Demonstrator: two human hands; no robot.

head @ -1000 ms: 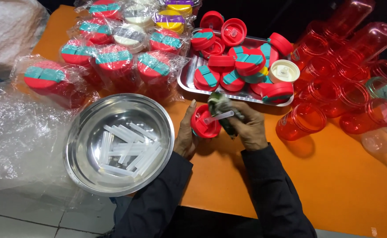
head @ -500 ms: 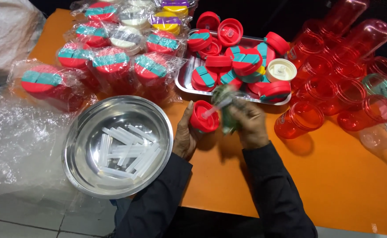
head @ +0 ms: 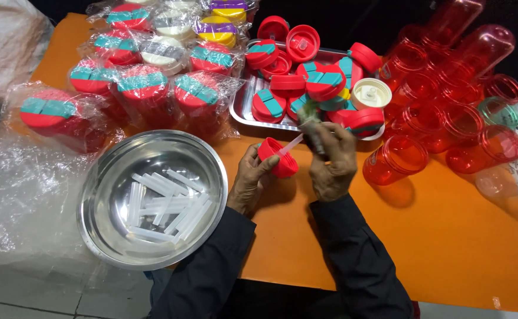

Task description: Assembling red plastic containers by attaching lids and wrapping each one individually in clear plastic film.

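Holding red lid (head: 278,157) in left hand (head: 248,182), open side tilting up-right; right hand (head: 330,160) pinching clear straw (head: 292,143), long axis slanting down-left into lid. Straw's upper end hiding behind fingers (head: 324,142).

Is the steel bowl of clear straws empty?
No, the round steel bowl left of the left hand holds a loose pile of clear straws.

A round red lid (head: 278,157), tipped on its side with its hollow underside facing right, has a thin clear plastic straw (head: 291,144) angling into it.
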